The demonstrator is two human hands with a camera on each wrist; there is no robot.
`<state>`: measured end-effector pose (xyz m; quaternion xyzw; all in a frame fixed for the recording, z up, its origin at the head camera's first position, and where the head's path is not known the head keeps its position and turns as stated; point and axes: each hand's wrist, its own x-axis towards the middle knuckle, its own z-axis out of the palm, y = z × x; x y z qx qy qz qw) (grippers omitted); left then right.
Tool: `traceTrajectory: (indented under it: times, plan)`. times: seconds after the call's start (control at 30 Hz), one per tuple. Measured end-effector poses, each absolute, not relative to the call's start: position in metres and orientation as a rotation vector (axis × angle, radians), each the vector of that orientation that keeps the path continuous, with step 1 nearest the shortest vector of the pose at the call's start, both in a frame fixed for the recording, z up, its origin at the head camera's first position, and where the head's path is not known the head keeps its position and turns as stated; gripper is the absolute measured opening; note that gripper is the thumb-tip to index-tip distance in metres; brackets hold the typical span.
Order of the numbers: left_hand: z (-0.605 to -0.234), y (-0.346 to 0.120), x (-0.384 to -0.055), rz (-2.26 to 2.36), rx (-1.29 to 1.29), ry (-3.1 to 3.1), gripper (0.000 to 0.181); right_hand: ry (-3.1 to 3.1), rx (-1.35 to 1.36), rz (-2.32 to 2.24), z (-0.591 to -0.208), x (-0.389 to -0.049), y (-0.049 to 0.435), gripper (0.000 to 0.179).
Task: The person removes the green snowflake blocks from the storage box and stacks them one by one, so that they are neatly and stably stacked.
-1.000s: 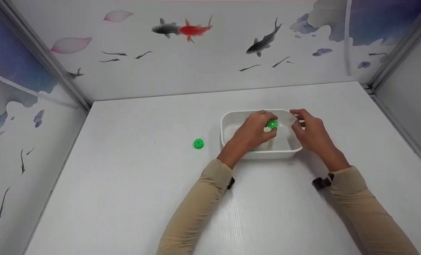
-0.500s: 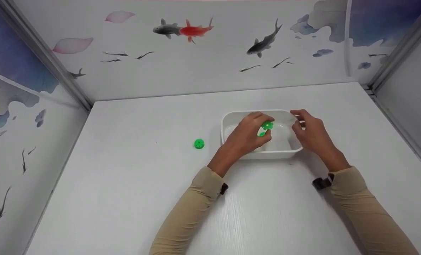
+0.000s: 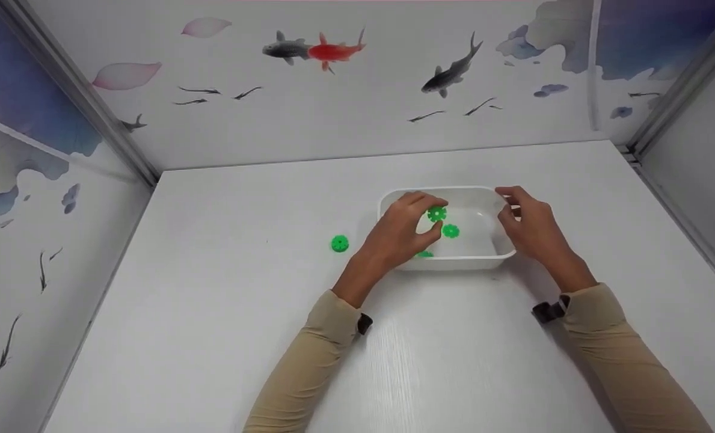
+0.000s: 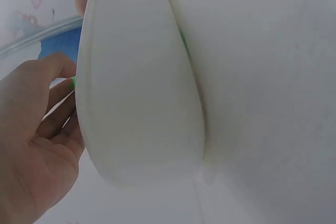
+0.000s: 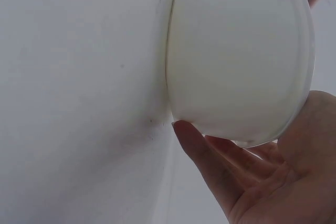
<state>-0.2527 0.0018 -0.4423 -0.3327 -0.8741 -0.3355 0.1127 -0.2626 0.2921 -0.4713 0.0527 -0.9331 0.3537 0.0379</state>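
Observation:
In the head view, a white plastic basin (image 3: 471,263) stands on the white table. My left hand (image 3: 398,231) is over its left part and pinches a green snowflake disc (image 3: 437,213) between thumb and fingertips. A sliver of that green disc (image 4: 74,81) shows past the rim in the left wrist view. Inside the basin lies a second snowflake disc (image 3: 451,231); another green piece (image 3: 425,254) is partly hidden by the near rim. My right hand (image 3: 533,225) holds the basin's right end. In the right wrist view, fingers (image 5: 205,153) touch the outer wall.
Left of the basin, a notched green piece (image 3: 340,243) lies on the table (image 3: 225,288). Upright panels printed with fish (image 3: 453,69) enclose the back and sides.
My left hand has drawn leftward over the basin with the snowflake disc. The second disc on the basin floor has come fully into sight. The right hand stays at the basin's end.

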Motion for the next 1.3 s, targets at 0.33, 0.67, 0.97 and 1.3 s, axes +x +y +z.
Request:
traceTrajectory:
  times: [0.33,0.67,0.97,1.3]
  plan:
    - [-0.439,-0.023,-0.254,-1.006,-0.954,-2.526,0.034,-2.873,0.155,1.077,-0.47,-0.263,0.292,0.049]
    - [-0.442,-0.046,-0.249,-0.993,-0.912,-2.53,0.034,-2.873,0.144,1.075,-0.47,-0.263,0.292,0.049]
    - [-0.448,-0.066,-0.245,-0.964,-0.815,-2.603,0.035,-2.881,0.13,1.084,-0.47,-0.263,0.292,0.049]
    - [-0.452,-0.086,-0.246,-0.985,-0.786,-2.603,0.034,-2.884,0.139,1.088,-0.47,-0.263,0.292,0.05]
